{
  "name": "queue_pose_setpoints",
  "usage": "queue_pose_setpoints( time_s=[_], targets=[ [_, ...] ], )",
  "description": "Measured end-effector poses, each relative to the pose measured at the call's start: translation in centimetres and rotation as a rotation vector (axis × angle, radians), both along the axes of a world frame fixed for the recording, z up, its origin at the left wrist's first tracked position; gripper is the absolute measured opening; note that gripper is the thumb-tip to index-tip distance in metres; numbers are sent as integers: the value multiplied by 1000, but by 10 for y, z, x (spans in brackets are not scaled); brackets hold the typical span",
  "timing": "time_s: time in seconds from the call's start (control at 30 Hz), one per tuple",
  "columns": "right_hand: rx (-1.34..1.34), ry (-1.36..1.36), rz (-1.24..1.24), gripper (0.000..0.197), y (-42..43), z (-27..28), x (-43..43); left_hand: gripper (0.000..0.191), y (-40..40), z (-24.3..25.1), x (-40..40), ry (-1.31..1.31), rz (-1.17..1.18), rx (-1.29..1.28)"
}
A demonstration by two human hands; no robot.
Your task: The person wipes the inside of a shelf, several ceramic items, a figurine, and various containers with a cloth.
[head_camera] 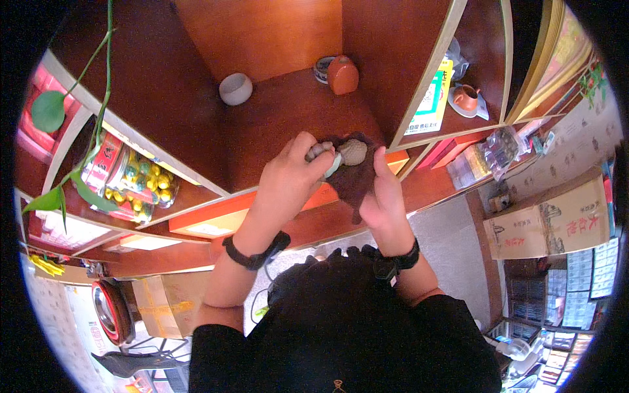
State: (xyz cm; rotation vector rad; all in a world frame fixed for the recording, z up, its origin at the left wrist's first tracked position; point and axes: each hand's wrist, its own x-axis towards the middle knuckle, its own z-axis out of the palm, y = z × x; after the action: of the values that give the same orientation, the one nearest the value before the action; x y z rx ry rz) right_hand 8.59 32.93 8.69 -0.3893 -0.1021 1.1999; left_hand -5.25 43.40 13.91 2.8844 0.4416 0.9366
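Note:
A small grey and pale-green figurine (353, 152) with a bumpy, rounded part is held in front of the shelf. My left hand (295, 167) grips its left end between thumb and fingers. Behind and below the figurine hangs a dark brown cloth (357, 189), which my right hand (382, 196) holds at its right side, the thumb pointing up. Beyond my hands, on the wooden shelf board (290, 113), stand a white cup (236, 89), an orange-brown clay pot (343, 74) and, partly behind it, a blue-and-white bowl (322, 70).
Shelf dividers (427, 78) rise on both sides. To the left are a jar of gold-wrapped sweets (147, 179) and hanging plant leaves (48, 111). A small clay teapot (465, 97) sits right. Cardboard boxes (550, 216) stand at lower right, and a carton (167, 304) at lower left.

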Motion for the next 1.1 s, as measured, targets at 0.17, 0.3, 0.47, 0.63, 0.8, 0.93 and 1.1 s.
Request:
queue_pose_setpoints(
  time_s=[0.17, 0.3, 0.47, 0.63, 0.8, 0.93, 1.1],
  targets=[
    [89, -37, 62, 55, -7, -2, -2, 55, -5, 4, -2, -427, 191, -5],
    [-45, 102, 49, 54, -6, 9, -6, 49, -8, -1, 3, 18, 18, 18],
    [-12, 12, 44, 52, -7, 14, -8, 47, -9, -6, 5, -318, 134, -20],
    [83, -26, 53, 54, -12, 10, -8, 40, 0, -10, 7, -423, -28, -396],
    [117, -4, 37, 57, -14, 21, -7, 41, -5, -22, 4, -498, -226, -1532],
    [113, -61, -10, 56, -18, 25, -11, 43, -12, -16, 1, -521, -349, -1890],
    [120, -61, -13, 55, -21, 31, -12, 48, -13, -22, 0, -576, -435, -2029]
  ],
)
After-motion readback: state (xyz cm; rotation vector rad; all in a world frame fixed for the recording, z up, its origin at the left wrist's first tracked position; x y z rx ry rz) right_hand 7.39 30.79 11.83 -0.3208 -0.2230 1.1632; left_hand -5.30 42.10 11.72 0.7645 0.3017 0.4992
